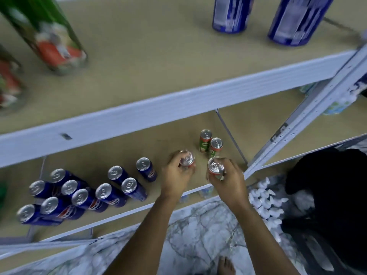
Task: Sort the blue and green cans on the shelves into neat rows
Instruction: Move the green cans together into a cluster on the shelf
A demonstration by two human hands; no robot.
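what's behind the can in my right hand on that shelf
Two upright green cans stand just behind the can your right hand grips. Their lower parts are partly hidden.

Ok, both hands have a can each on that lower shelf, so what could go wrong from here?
The right hand holds its green can close to two standing green cans; setting it down could knock them over. The left hand grips another can near the shelf's front edge, so a slip could drop it to the floor.
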